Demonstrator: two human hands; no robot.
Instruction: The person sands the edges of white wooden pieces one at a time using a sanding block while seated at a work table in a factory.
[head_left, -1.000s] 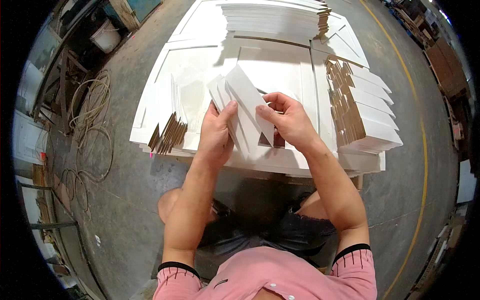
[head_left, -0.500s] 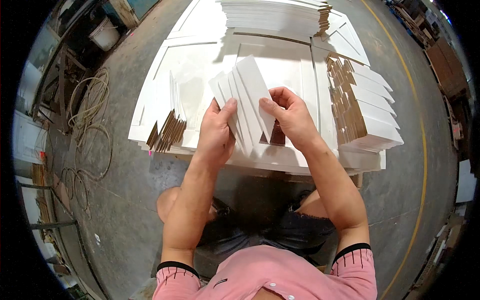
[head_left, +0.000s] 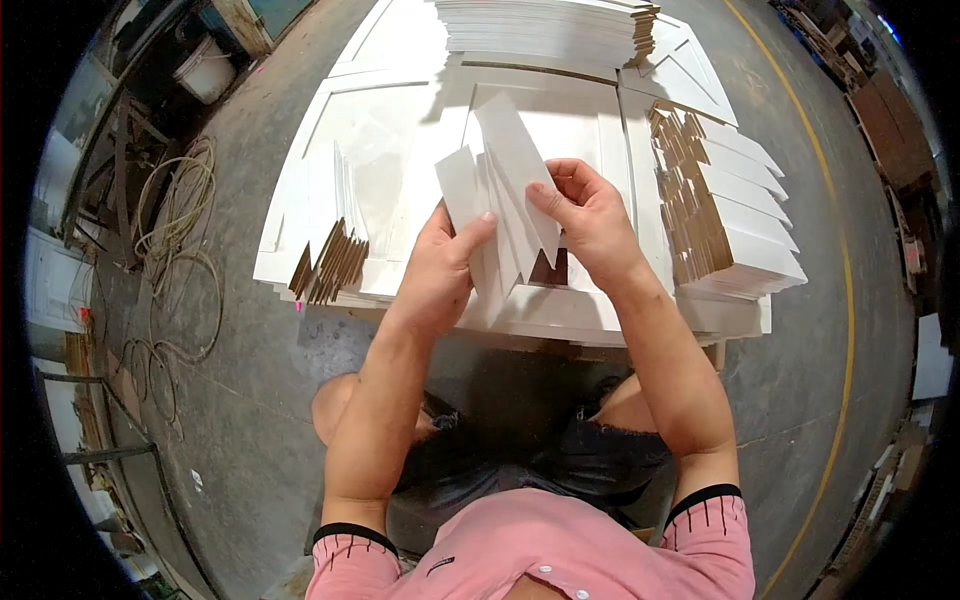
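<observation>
Several thin white strips (head_left: 513, 150) are fanned out between my two hands, above a white panelled board. My left hand (head_left: 435, 268) is closed on their left side, its thumb lying across the faces. My right hand (head_left: 592, 222) pinches the rightmost strip between thumb and fingers. Just below the strips, a small dark reddish-brown piece (head_left: 549, 268) rests on the board (head_left: 405, 130); the strips cover part of it. To the left, a small row of white strips (head_left: 343, 195) with raw brown ends stands on edge.
A larger stack of white strips (head_left: 755, 205) with brown ends lies at the right of the board. Another stack (head_left: 540, 35) lies at the far side. On the floor to the left are a coiled hose (head_left: 180, 205) and a white bucket (head_left: 205, 70).
The strips in my hands have spread further apart, with a left one now splayed out to the left. My left thumb has slid right across them.
</observation>
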